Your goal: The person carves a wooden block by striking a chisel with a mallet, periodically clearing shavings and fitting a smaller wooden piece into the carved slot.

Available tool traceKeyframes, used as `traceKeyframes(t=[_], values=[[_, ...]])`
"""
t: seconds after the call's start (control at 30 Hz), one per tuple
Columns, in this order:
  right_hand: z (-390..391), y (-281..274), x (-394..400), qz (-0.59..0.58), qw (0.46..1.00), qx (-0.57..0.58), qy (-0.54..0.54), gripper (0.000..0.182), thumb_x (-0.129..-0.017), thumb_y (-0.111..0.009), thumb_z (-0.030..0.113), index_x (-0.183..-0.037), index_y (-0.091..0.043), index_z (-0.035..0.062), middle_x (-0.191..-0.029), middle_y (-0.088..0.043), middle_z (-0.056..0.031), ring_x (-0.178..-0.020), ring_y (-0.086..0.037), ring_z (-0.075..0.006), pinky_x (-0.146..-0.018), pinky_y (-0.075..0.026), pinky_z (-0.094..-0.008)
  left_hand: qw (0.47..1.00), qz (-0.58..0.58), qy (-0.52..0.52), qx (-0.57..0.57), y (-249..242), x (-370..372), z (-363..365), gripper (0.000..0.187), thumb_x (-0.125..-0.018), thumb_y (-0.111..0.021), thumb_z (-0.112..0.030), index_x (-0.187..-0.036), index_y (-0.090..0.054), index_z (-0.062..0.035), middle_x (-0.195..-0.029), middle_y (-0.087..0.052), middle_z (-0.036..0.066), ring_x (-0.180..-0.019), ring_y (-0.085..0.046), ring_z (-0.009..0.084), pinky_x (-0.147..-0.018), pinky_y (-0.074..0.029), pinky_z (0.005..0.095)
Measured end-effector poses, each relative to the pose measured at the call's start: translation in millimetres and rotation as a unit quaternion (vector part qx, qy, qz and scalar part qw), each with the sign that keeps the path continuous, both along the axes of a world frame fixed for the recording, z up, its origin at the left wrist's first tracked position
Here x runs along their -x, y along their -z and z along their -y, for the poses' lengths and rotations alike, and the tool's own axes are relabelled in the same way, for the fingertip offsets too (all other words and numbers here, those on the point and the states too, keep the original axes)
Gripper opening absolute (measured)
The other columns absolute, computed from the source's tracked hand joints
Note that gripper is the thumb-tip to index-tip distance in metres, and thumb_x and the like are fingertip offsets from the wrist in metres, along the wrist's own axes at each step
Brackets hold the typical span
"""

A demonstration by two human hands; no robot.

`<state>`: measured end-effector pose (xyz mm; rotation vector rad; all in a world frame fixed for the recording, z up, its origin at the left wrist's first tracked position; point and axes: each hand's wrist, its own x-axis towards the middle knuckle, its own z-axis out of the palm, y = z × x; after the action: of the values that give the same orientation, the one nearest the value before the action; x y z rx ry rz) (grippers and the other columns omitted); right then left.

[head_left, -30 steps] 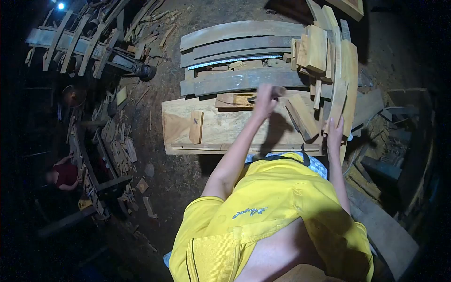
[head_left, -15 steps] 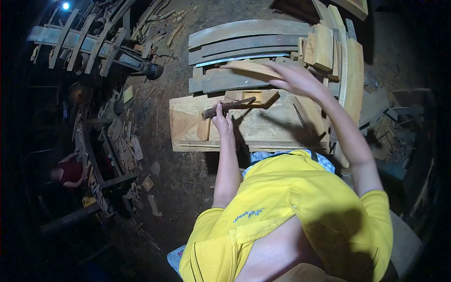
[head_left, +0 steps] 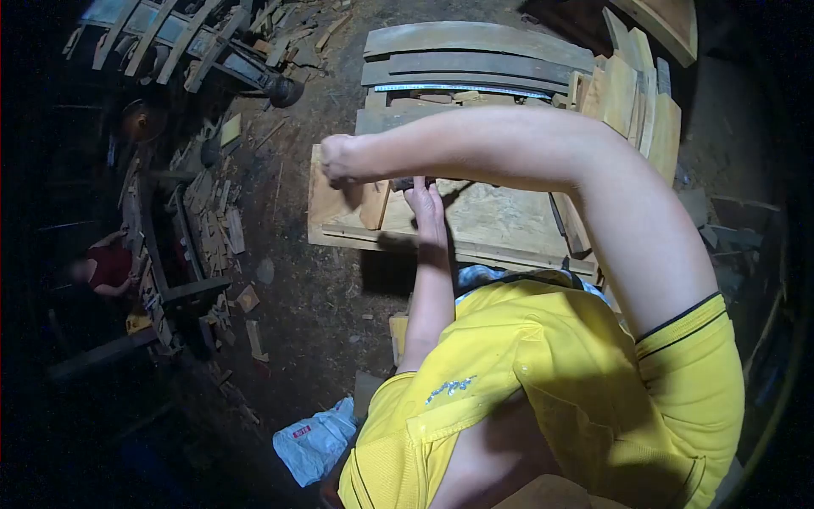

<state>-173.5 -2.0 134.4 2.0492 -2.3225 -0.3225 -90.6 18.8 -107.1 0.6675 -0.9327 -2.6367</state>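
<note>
My left hand (head_left: 426,204) is closed around the dark handle of a chisel (head_left: 402,183) over the workbench (head_left: 500,222). Most of the chisel is hidden behind my right forearm, and so is the notched wood block it points at. My right hand (head_left: 341,161) is a fist above the bench's left end, with the arm stretched across in front of me. Whatever the fist holds, if anything, cannot be made out. A small wood piece (head_left: 374,209) lies on the bench between my two hands.
Curved boards (head_left: 479,38) lie stacked behind the bench, with a blue-white measuring strip (head_left: 458,87) among them. Planks (head_left: 666,136) stand at the right. A white sack (head_left: 315,441) lies on the floor. Another person (head_left: 110,267) is at the far left among wood scraps.
My right hand has swung left across the bench, from the stacked boards to its left end, and its forearm now covers the block. My left hand keeps the chisel. The view has shifted slightly.
</note>
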Motion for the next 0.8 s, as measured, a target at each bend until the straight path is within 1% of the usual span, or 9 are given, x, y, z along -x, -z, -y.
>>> traceKeyframes(t=[0.03,0.17,0.23,0.27,0.4,0.53,0.6,0.67,0.8], values=[[-3,1,0,0.008,0.992,0.116,-0.046,0.014,-0.069,-0.062,0.028,-0.076,-0.068,0.0171,-0.079,-0.067,-0.0059,-0.075,-0.064,-0.0211,-0.055,-0.049,-0.0388,1.0,0.002,0.0,-0.005,-4,-3,-2,0.029,-0.077,-0.069,-0.007,-0.103,-0.055,-0.0039,-0.096,-0.058,0.001,-0.085,-0.055,0.0123,-0.077,-0.045,0.0286],[-29,11,-1,0.163,0.985,0.061,0.009,0.01,-0.075,-0.059,0.025,-0.082,-0.063,0.0194,-0.073,-0.064,-0.0048,-0.069,-0.063,-0.0236,-0.052,-0.047,-0.0367,0.999,-0.02,0.019,0.025,-5,-6,-1,0.023,-0.079,-0.064,-0.007,-0.099,-0.054,-0.0039,-0.091,-0.057,0.004,-0.084,-0.056,0.0137,-0.077,-0.047,0.0288],[-57,17,12,0.049,0.997,-0.06,-0.012,0.013,-0.077,-0.059,0.028,-0.088,-0.065,0.022,-0.074,-0.064,-0.0072,-0.069,-0.063,-0.026,-0.053,-0.047,-0.0386,0.901,-0.096,-0.002,0.423,28,1,4,0.024,-0.08,-0.063,-0.008,-0.102,-0.055,-0.0044,-0.095,-0.058,0.005,-0.087,-0.057,0.0144,-0.079,-0.047,0.03],[-76,5,14,0.077,0.997,-0.003,0.006,0.023,-0.079,-0.06,0.029,-0.101,-0.062,0.0217,-0.074,-0.063,-0.0098,-0.07,-0.062,-0.0292,-0.054,-0.047,-0.0415,0.966,-0.097,0.03,0.236,18,1,2,0.025,-0.081,-0.062,-0.01,-0.104,-0.055,-0.0032,-0.098,-0.059,0.006,-0.091,-0.058,0.0151,-0.081,-0.047,0.0299],[-166,-34,-15,0.272,0.922,0.181,0.209,0.052,-0.081,-0.06,0.035,-0.128,-0.041,0.023,-0.09,-0.063,-0.0128,-0.078,-0.061,-0.0323,-0.065,-0.047,-0.043,0.998,0.004,0.035,0.05,-40,5,-11,0.019,-0.085,-0.057,-0.006,-0.103,-0.055,-0.0003,-0.097,-0.059,0.008,-0.092,-0.058,0.0183,-0.082,-0.046,0.0329],[-263,-17,-63,0.35,0.778,0.334,0.4,0.058,-0.083,-0.06,0.03,-0.134,-0.035,0.0162,-0.12,-0.055,-0.0138,-0.105,-0.055,-0.0307,-0.088,-0.043,-0.039,0.971,-0.041,0.089,0.219,-55,22,-22,0.014,-0.084,-0.059,-0.004,-0.098,-0.058,-0.0012,-0.095,-0.061,0.006,-0.084,-0.058,0.0127,-0.077,-0.046,0.0255],[-299,-12,-98,0.358,0.675,0.358,0.536,0.055,-0.085,-0.058,0.022,-0.135,-0.035,0.0134,-0.113,-0.055,-0.0118,-0.097,-0.056,-0.0204,-0.081,-0.045,-0.0315,0.941,-0.034,0.122,0.314,-82,25,-39,0.016,-0.082,-0.063,-0.008,-0.096,-0.059,-0.002,-0.091,-0.061,0.004,-0.081,-0.056,0.0108,-0.077,-0.046,0.0248],[-338,34,-129,0.355,0.566,0.476,0.573,0.051,-0.087,-0.055,0.022,-0.132,-0.039,0.0038,-0.125,-0.05,-0.0155,-0.114,-0.05,-0.0242,-0.096,-0.038,-0.0325,0.93,-0.04,0.172,0.321,-102,31,-62,0.019,-0.082,-0.065,-0.012,-0.097,-0.059,-0.0018,-0.089,-0.062,0.004,-0.081,-0.057,0.0108,-0.076,-0.046,0.025],[-363,44,-192,0.369,0.287,0.606,0.643,0.047,-0.09,-0.052,0.019,-0.132,-0.038,0.0041,-0.113,-0.055,-0.0109,-0.082,-0.058,-0.0131,-0.066,-0.048,-0.0231,0.775,-0.127,0.255,0.565,-104,43,-115,0.03,-0.077,-0.069,-0.02,-0.098,-0.054,-0.0048,-0.084,-0.061,0.012,-0.076,-0.059,0.0211,-0.071,-0.047,0.0325]])
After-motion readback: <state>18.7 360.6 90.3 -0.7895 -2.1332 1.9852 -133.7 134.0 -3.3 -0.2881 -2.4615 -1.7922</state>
